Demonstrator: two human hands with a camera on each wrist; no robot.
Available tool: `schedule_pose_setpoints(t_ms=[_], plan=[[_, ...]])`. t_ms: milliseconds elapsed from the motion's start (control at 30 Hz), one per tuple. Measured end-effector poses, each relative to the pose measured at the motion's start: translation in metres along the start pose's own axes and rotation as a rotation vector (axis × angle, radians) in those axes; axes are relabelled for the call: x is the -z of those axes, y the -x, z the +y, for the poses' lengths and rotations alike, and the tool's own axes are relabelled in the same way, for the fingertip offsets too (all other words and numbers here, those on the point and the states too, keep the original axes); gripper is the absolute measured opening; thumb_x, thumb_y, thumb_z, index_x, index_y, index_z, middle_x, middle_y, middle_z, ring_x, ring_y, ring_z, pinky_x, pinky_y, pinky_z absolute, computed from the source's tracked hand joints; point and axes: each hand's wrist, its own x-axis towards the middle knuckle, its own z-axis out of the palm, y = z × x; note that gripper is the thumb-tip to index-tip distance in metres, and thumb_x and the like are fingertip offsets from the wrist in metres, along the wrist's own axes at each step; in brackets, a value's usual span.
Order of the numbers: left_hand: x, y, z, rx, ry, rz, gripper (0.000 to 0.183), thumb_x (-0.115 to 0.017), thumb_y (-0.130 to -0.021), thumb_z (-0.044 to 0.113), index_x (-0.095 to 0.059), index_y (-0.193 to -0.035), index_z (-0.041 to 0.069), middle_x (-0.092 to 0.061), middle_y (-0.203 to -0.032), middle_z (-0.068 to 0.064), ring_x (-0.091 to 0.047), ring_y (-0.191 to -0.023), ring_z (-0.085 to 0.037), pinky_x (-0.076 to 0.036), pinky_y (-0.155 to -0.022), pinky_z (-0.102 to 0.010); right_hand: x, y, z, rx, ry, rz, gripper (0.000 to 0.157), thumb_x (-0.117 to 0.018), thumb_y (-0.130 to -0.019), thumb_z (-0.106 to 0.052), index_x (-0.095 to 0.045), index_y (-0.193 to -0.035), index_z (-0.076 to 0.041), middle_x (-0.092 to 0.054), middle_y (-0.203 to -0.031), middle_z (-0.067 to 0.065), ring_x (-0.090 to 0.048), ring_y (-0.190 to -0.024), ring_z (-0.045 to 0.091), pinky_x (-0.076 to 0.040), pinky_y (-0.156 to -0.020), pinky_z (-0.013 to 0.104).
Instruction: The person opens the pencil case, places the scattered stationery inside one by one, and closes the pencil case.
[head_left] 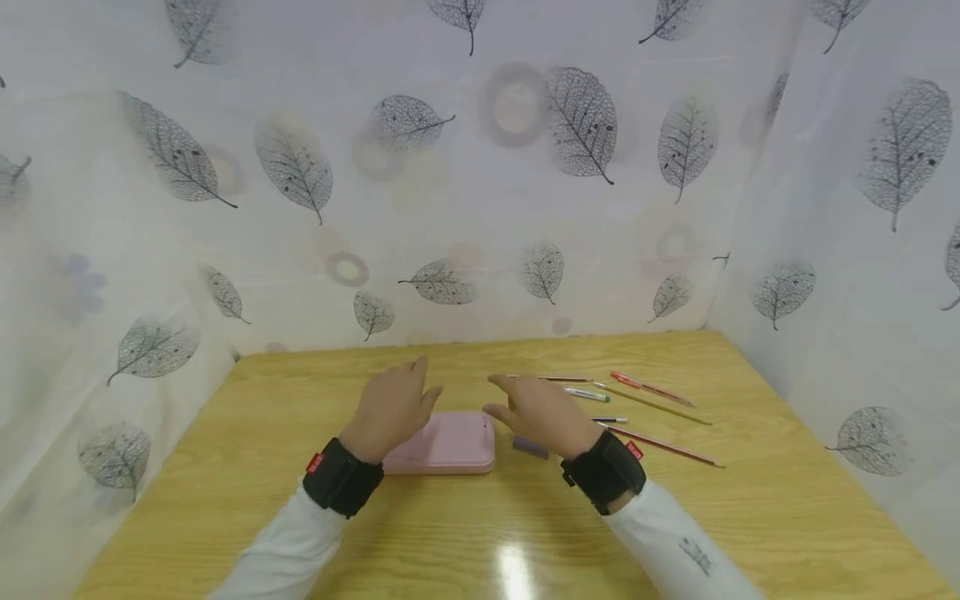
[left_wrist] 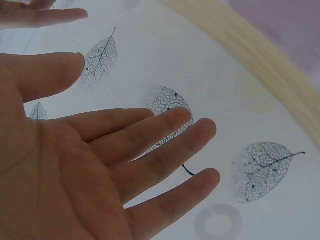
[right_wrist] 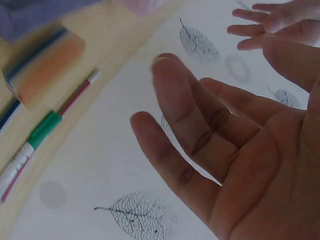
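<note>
A pink pencil case [head_left: 459, 440] lies closed on the wooden table in the head view. Above its left part hovers my left hand [head_left: 392, 410], fingers extended and holding nothing; its bare palm [left_wrist: 75, 165] shows in the left wrist view. To the right of the case my right hand [head_left: 551, 414] hangs in the air with loosely bent fingers and nothing in its grasp. Beneath it lies a purple block-shaped object [head_left: 530, 447]. An orange, white and blue eraser [right_wrist: 47, 65] appears in the right wrist view, near a white marker with a green cap [right_wrist: 45, 127].
Right of my right hand lie a red pen [head_left: 628, 381], a long olive stick [head_left: 654, 402], a dark red pencil [head_left: 667, 445], a short dark pencil [head_left: 609, 420] and another pencil [head_left: 567, 380]. A leaf-patterned curtain [head_left: 480, 200] closes off the table's back and sides.
</note>
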Motion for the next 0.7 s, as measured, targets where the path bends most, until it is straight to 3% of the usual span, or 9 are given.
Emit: schedule_pose_setpoints(t_ms=[100, 333, 400, 533, 700], plan=[[0.002, 0.011, -0.001, -0.005, 0.000, -0.007, 0.049, -0.058, -0.096, 0.030, -0.057, -0.127, -0.008, -0.070, -0.109, -0.025, -0.067, -0.094, -0.039, -0.058, -0.073, -0.052, -0.009, 0.007, -0.002, 0.015, 0.053, -0.021, 0.055, -0.057, -0.095, -0.042, -0.055, -0.136, -0.006, -0.062, -0.069, -0.006, -0.054, -0.058, 0.005, -0.053, -0.057, 0.030], [0.005, 0.030, -0.001, -0.013, -0.030, -0.066, 0.038, -0.062, -0.094, 0.029, -0.065, -0.114, -0.003, -0.072, -0.094, -0.017, -0.068, -0.082, -0.032, -0.059, -0.063, -0.047, -0.019, 0.017, -0.011, 0.072, 0.097, -0.051, 0.054, -0.059, -0.094, -0.043, -0.059, -0.130, -0.003, -0.075, -0.089, 0.008, -0.067, -0.071, 0.015, -0.061, -0.065, 0.037], [0.004, 0.033, 0.000, -0.028, -0.041, -0.079, 0.034, -0.064, -0.092, 0.029, -0.067, -0.108, -0.002, -0.071, -0.089, -0.014, -0.068, -0.078, -0.030, -0.059, -0.061, -0.046, -0.021, 0.018, -0.013, 0.083, 0.108, -0.057, 0.053, -0.060, -0.093, -0.042, -0.060, -0.129, -0.003, -0.075, -0.085, 0.008, -0.066, -0.066, 0.014, -0.060, -0.061, 0.036], [0.000, 0.039, 0.002, -0.059, -0.040, -0.084, 0.024, -0.069, -0.089, 0.026, -0.066, -0.095, 0.003, -0.066, -0.078, -0.008, -0.064, -0.069, -0.025, -0.057, -0.056, -0.042, -0.027, 0.020, -0.017, 0.093, 0.145, -0.071, 0.055, -0.061, -0.092, -0.044, -0.061, -0.129, -0.004, -0.059, -0.058, -0.003, -0.048, -0.047, 0.007, -0.047, -0.044, 0.024], [-0.006, 0.047, 0.002, -0.096, -0.003, -0.083, 0.017, -0.072, -0.085, 0.020, -0.064, -0.084, 0.006, -0.062, -0.073, -0.005, -0.060, -0.065, -0.020, -0.054, -0.053, -0.039, -0.034, 0.024, -0.020, 0.132, 0.214, -0.043, 0.045, -0.065, -0.089, -0.043, -0.064, -0.119, -0.009, -0.039, -0.048, -0.008, -0.034, -0.040, 0.005, -0.028, -0.035, 0.020]])
